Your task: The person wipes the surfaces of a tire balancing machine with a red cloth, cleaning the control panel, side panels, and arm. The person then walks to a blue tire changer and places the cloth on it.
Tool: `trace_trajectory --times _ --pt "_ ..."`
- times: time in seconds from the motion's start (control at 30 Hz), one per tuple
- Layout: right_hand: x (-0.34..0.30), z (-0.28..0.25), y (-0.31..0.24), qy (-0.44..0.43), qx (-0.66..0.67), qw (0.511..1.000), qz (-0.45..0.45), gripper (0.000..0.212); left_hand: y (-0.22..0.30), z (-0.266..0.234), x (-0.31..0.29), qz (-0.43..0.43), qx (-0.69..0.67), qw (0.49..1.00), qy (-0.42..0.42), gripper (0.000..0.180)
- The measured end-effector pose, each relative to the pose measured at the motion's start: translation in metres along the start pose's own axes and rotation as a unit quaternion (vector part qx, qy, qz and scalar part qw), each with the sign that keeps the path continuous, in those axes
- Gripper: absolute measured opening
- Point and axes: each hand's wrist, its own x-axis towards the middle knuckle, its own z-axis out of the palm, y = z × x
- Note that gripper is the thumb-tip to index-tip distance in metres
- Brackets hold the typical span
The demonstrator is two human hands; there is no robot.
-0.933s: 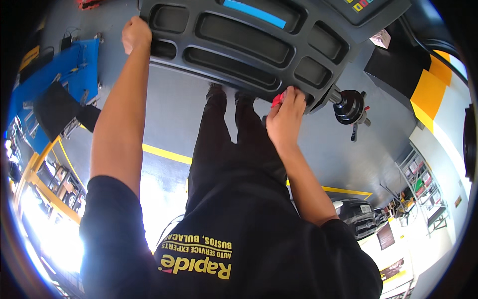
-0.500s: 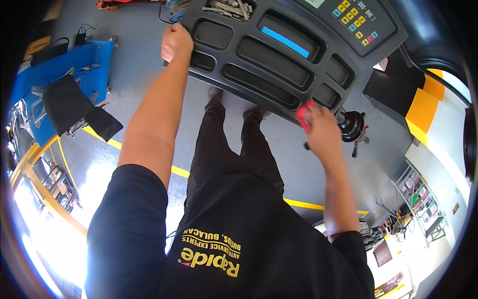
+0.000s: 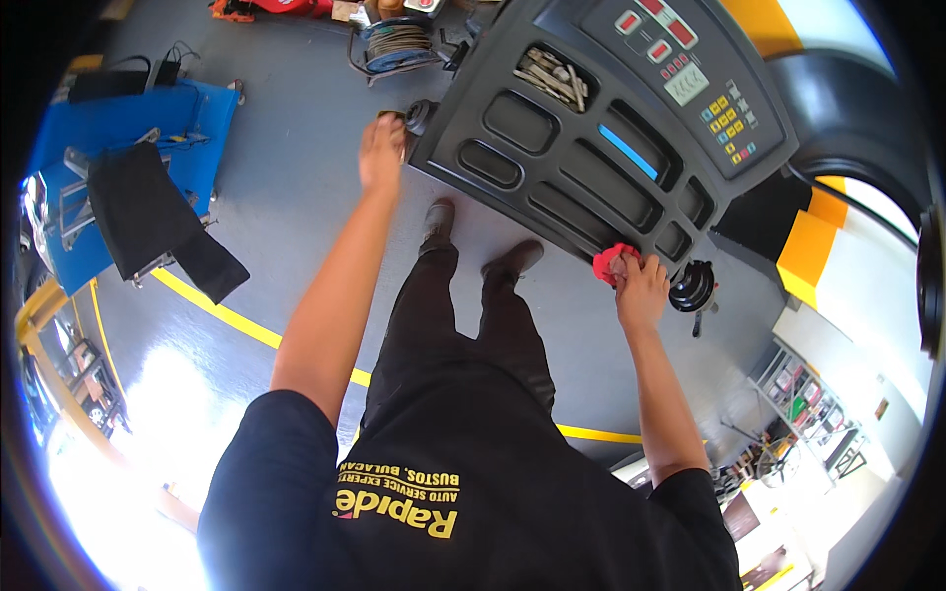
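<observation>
The grey wheel balancer [image 3: 434, 163] has a top of moulded trays and spans the upper middle and right. My left hand [image 3: 381, 158], slightly blurred, is closed beside a dark round knob [image 3: 422, 117] at its left corner. A small brownish thing shows at the fingertips, too unclear to name. My right hand [image 3: 642, 294] pinches a crumpled red cloth [image 3: 613, 263] at the balancer's near edge. A black round hub [image 3: 694, 286] with a handle sticks out just right of that hand. Grey metal pieces [image 3: 554, 79] fill one tray, and a blue strip [image 3: 628, 152] lies in another.
Right of the trays is a control panel [image 3: 724, 89], with a black curved hood [image 3: 838, 128] beyond. A cable reel [image 3: 396, 47] stands on the floor past my left hand. Far left is a blue machine [image 3: 197, 118] with a black cover [image 3: 148, 217]. Yellow lines [image 3: 227, 315] cross the floor.
My left hand has shifted from the balancer's left edge to the knob at its corner. My right hand keeps the red cloth, now lower at the near edge. The view has turned, showing more panel.
</observation>
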Motion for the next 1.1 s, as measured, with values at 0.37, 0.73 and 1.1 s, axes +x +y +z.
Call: trace_trajectory --times 0.37,0.73,1.1 --pt "0.113 -0.001 -0.212 0.175 0.041 0.984 -0.012 0.060 -0.076 -0.152 -0.091 -0.187 0.130 0.974 0.019 0.037" --pt "0.115 -0.047 -0.230 0.162 0.327 0.912 -0.187 0.056 -0.098 -0.157 -0.087 -0.269 0.145 0.949 -0.072 0.036" --pt "0.087 -0.054 -0.199 0.018 0.113 0.977 -0.182 0.041 -0.076 -0.134 -0.087 -0.232 0.128 0.955 -0.133 0.039"
